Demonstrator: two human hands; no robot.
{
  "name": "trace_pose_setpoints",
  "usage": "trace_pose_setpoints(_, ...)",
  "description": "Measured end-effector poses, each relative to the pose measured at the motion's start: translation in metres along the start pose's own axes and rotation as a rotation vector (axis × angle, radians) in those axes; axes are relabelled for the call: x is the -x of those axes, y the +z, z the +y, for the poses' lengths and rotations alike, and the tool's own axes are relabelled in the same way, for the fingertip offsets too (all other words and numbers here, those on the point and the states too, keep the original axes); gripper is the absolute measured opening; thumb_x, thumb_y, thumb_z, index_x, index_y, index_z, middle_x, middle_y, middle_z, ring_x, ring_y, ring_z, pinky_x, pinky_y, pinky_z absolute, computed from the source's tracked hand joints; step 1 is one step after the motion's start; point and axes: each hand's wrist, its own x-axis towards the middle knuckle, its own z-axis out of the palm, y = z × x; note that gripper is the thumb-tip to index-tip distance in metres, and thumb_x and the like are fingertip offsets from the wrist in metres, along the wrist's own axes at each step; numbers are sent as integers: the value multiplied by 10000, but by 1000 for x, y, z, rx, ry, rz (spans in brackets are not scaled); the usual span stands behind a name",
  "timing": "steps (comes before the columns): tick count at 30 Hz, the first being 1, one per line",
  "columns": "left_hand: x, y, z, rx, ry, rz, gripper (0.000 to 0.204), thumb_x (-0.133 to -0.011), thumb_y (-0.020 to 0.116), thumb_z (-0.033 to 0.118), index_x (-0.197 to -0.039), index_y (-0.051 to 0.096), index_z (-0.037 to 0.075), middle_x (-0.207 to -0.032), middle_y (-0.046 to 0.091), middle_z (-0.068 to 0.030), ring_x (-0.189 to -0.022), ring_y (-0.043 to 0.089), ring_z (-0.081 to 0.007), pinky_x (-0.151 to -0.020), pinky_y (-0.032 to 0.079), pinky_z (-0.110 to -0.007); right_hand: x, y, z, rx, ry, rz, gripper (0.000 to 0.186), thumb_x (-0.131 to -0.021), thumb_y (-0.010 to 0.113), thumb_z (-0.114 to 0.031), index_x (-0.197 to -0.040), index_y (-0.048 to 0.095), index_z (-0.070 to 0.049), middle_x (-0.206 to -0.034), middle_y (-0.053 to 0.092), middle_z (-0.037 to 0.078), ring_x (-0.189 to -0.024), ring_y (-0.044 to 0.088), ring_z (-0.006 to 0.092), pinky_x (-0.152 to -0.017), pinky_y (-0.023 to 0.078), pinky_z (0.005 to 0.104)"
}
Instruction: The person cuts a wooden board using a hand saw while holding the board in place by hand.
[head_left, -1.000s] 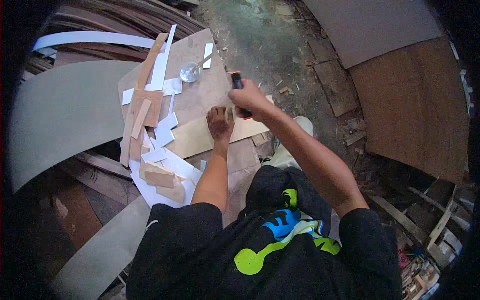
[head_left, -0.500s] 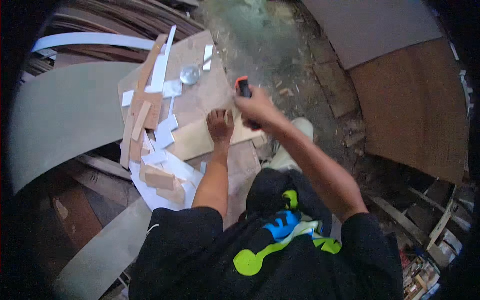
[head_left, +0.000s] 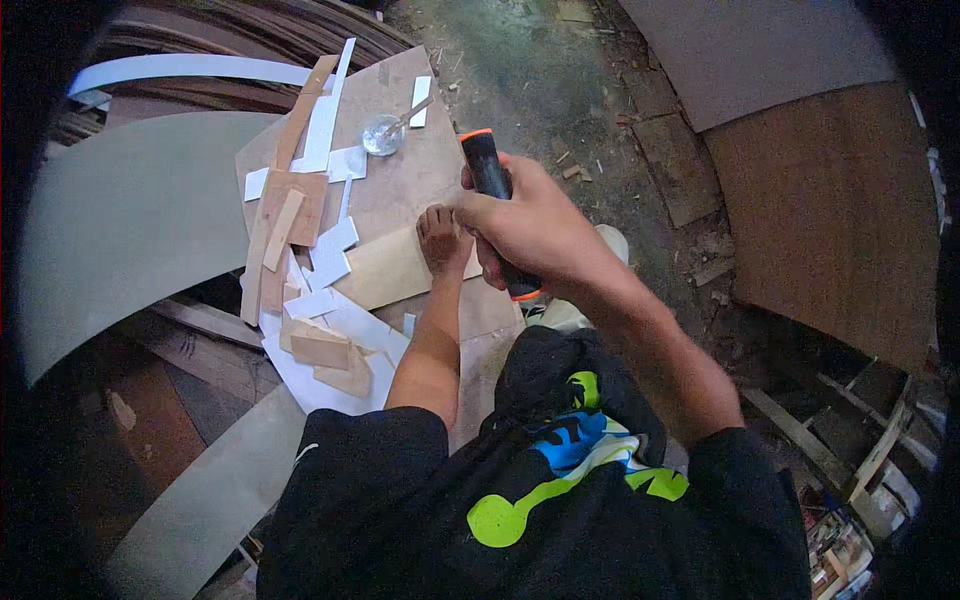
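My left hand [head_left: 441, 240] presses down on a pale wooden board [head_left: 378, 268], palm down with the fingertips toward the board's far edge. That board lies on a larger plywood sheet [head_left: 395, 190]. To the right, my right hand [head_left: 530, 215] is wrapped round a black tool handle with orange ends [head_left: 487, 165], held close above the board's right end. The rest of the tool cannot be made out. White offcuts [head_left: 333, 240] lie just left of the pale board. Beyond my left hand stands a round clear container [head_left: 382, 135] with a stick in it.
Thin wood strips [head_left: 285, 228] and small wood pieces [head_left: 322, 350] pile up along the sheet's left side. A large grey panel [head_left: 140, 220] curves at far left. Brown panels [head_left: 820, 215] stand at right. Wood scraps litter the floor [head_left: 510, 70]. My shoe [head_left: 612, 243] is beside the sheet.
My right hand has come nearer and higher, with the tool handle turned to show its length. My left hand stays on the board, almost unmoved.
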Motion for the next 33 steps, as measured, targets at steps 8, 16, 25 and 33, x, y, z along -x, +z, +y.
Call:
trace_pose_setpoints(8,-7,5,1,98,44,143,209,-789,608,251,-868,562,64,-883,533,-106,-892,518,-294,-835,396,-409,-16,-7,16,-8,51,5,171,-761,524,-72,-903,431,-49,-542,436,17,-345,431,125,-325,365,289)
trace_pose_setpoints(16,-16,3,9,32,24,27,193,-805,598,244,-860,566,62,-864,533,-106,-881,518,-286,-829,393,-396,-46,-22,59,45,30,90,157,-751,507,-48,-890,439,-23,-595,440,21,-376,435,112,-329,366,291)
trace_pose_setpoints(25,-14,4,9,0,37,51,178,-811,597,241,-840,574,67,-868,536,-97,-879,520,-274,-826,397,-388,-79,-27,96,117,6,113,130,-740,500,-46,-853,441,-18,-582,440,28,-362,445,134,-332,374,297)
trace_pose_setpoints(33,-15,4,10,-35,-47,-39,196,-815,599,246,-907,585,73,-927,549,-97,-920,514,-279,-837,399,-397,-120,-41,62,-183,111,72,178,-762,574,-168,-753,490,-11,-560,465,38,-424,482,132,-366,388,275)
